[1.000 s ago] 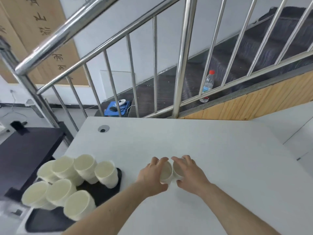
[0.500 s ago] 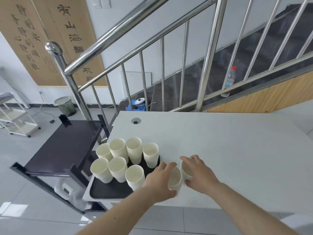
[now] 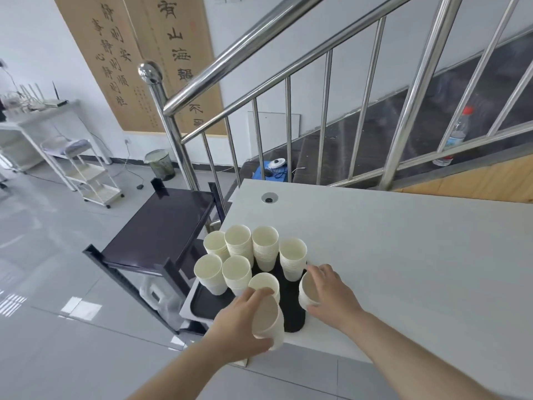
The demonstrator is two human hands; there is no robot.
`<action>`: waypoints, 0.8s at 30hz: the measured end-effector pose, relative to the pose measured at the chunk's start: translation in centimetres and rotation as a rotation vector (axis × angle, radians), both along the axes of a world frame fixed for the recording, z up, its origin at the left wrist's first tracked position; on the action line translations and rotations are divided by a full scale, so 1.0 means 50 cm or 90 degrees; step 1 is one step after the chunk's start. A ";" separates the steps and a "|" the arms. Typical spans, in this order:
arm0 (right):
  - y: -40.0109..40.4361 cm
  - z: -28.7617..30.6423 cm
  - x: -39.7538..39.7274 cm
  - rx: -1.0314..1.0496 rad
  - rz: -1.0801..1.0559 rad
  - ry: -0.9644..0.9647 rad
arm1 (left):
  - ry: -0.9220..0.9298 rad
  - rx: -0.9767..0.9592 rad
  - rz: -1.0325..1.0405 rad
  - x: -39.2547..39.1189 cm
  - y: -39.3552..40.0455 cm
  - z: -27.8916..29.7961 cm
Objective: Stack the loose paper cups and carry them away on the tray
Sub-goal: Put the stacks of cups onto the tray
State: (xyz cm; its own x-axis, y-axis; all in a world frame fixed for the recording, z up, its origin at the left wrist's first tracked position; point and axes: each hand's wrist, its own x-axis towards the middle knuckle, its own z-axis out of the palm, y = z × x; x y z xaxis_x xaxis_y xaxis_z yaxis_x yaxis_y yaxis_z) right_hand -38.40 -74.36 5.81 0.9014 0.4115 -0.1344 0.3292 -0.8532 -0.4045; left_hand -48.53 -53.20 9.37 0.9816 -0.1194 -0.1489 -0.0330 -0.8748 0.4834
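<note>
Seven cup stacks (image 3: 264, 246), two held cups (image 3: 268, 319)

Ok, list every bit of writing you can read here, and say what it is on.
"有山海", large brush characters, then blurred ones: right wall scroll.
"静则安", "心静则顺", smaller columns, partly uncertain: left wall scroll.
Label too small to read: water bottle on the stairs.
No print visible: paper cups, black tray.

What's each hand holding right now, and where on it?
Left hand grips a paper cup around its side wall, near the rim. Right hand holds another cup by its side wall.
</note>
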 end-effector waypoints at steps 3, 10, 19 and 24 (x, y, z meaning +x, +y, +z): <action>0.052 -0.013 0.003 0.022 -0.009 -0.008 | -0.005 0.007 0.001 0.009 0.054 0.003; 0.139 -0.060 0.010 0.002 -0.112 -0.008 | -0.006 0.013 -0.015 0.044 0.145 0.005; 0.185 -0.087 0.003 -0.017 -0.252 -0.025 | 0.001 0.042 -0.074 0.070 0.216 -0.039; 0.185 -0.093 -0.012 -0.020 -0.307 -0.020 | 0.006 0.034 -0.085 0.080 0.238 -0.065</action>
